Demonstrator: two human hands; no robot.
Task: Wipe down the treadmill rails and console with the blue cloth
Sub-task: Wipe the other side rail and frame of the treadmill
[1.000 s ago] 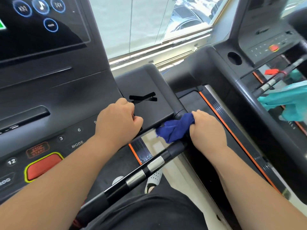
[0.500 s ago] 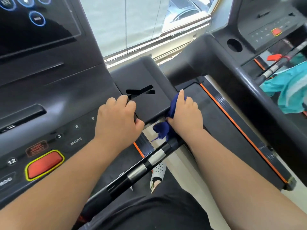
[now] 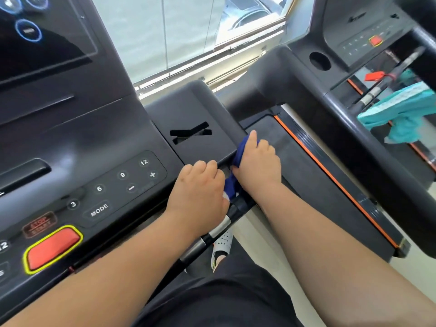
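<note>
Your right hand (image 3: 257, 161) grips the bunched dark-blue cloth (image 3: 232, 182), pressing it against the black console's right edge (image 3: 212, 147) above the black-and-silver handrail (image 3: 221, 226). Your left hand (image 3: 199, 194) rests curled just left, touching the cloth.

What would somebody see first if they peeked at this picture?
Probably the big red button with its yellow outline, low on the left of the console. Next, the two bare hands in the middle: the right hand presses a blue cloth against the console's corner above the handlebar, and the left hand rests right beside it. A teal cloth hangs on the next treadmill, far right.
</note>
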